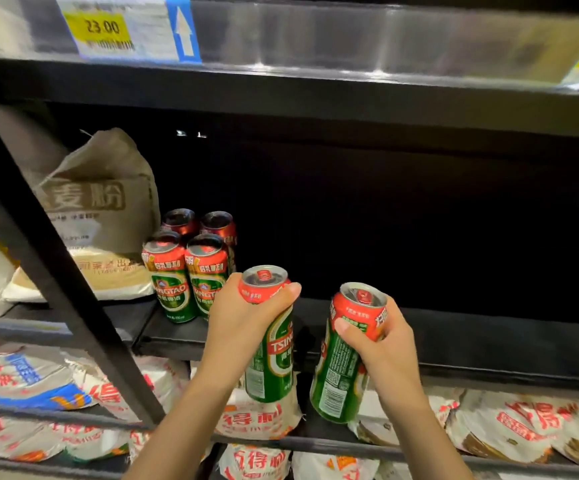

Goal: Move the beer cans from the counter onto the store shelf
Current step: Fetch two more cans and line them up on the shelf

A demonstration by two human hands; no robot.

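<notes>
Basically, left hand [243, 320] fingers wrapped one beer can [272, 337], right hand [381, 344] fingers wrapped another can [346, 355], both near-upright, tops tipped toward the shelf [454, 337]. Left can sat nearer the four shelved cans [191, 265], bare shelf just beyond.

Behind the four standing cans [191, 258], the shelf [488, 336] runs back into darkness and its rear wall cannot be made out. The back two of those cans show only their tops. Above them, the price label [108, 29] is blurred below its number and cut by the top edge. Left of the cans, the flour sack [108, 202] hides its first printed character. Both forearms leave the bottom edge.
</notes>
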